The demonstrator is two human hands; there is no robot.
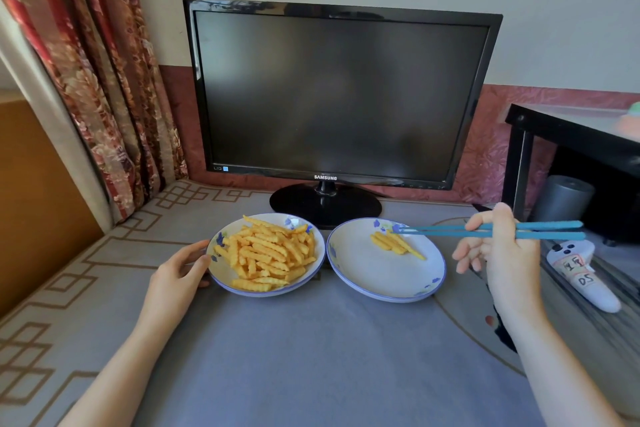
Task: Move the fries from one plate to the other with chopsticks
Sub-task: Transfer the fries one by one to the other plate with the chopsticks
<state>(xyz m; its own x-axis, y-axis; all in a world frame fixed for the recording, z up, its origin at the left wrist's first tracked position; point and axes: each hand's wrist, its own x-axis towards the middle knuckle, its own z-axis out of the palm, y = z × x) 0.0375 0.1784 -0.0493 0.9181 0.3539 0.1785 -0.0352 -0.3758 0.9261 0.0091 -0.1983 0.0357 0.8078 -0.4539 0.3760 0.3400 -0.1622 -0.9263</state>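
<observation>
The left hand [180, 270] rests with relaxed fingers against the full plate [221, 282], probably steadying it. The right hand [502, 253] grips blue chopsticks [491, 230], their tips over the right plate [381, 284] at its few fries [394, 243] (whether one is pinched, I cannot tell). The heaped fries [266, 253] wait on the left. A monitor [332, 94] stands beyond.

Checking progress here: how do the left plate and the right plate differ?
The left plate is heaped with fries; the right plate holds only a few. The left hand touches the left plate's rim; the chopsticks reach over the right plate. Both are white with blue rims and flowers.
</observation>
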